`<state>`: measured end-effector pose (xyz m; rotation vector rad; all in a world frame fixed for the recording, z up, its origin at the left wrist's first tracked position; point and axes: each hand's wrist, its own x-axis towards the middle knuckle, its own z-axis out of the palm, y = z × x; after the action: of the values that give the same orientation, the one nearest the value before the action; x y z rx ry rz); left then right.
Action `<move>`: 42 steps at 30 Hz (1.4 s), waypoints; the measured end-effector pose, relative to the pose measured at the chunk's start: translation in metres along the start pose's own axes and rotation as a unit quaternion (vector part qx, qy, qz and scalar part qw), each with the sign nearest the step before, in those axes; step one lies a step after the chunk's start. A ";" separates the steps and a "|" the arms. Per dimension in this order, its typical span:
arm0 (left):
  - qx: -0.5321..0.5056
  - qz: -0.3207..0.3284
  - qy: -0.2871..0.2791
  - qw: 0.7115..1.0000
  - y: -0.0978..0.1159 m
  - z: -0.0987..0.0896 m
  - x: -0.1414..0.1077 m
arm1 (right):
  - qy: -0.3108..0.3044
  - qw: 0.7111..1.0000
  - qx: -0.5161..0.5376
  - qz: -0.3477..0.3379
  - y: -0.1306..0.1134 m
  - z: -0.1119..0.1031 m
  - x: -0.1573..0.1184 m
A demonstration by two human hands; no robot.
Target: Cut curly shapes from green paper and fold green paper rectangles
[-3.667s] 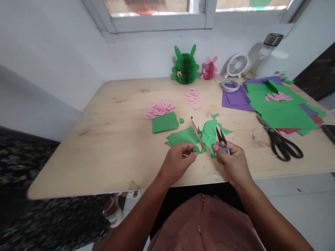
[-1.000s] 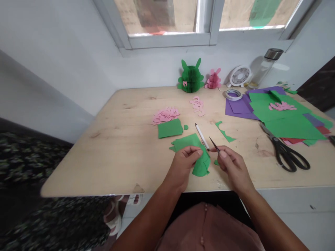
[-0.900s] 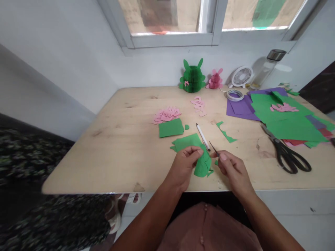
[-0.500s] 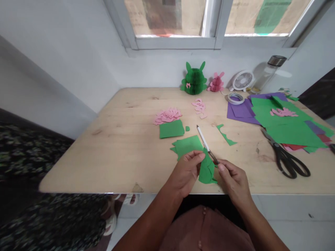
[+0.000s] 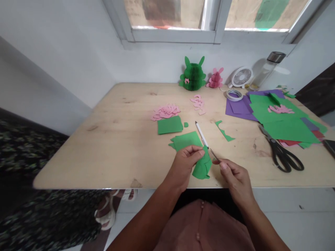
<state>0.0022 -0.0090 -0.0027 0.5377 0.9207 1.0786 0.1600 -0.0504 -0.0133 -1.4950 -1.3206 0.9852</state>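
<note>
Left hand (image 5: 183,169): pinching green paper cutout (image 5: 202,168), lower centre. Right hand (image 5: 237,176): gripping small snips (image 5: 215,156) beside it. Pale wooden table (image 5: 91,153) beneath; black-handled scissors (image 5: 282,149), right. White wall (image 5: 157,64) behind; grey-framed window (image 5: 174,35), top centre to upper right.

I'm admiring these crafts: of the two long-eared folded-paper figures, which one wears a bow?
The larger, green folded-paper figure, left of the pink folded-paper figure. A small pink bow-shaped piece sits on its front; the other shows none.

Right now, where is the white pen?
Head view: the white pen lies right of the nearer green paper stack, just beyond the left hand.
</note>
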 end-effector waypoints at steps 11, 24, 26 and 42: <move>-0.131 -0.093 -0.050 0.986 -0.005 0.003 -0.005 | 0.046 0.999 -0.008 -0.015 0.017 0.008 -0.010; -0.189 -0.079 -0.033 0.978 -0.013 0.014 -0.011 | 0.088 0.994 -0.023 -0.053 0.022 0.012 -0.014; -0.187 -0.075 -0.030 0.979 -0.012 0.014 -0.011 | 0.080 0.995 -0.026 -0.054 0.021 0.012 -0.014; -0.176 -0.050 0.009 0.983 -0.018 0.019 -0.011 | 0.072 0.996 0.047 -0.001 0.018 0.011 -0.011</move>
<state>0.0257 -0.0256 -0.0026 0.1865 0.7423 1.1262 0.1539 -0.0611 -0.0338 -1.4643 -1.1571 0.9090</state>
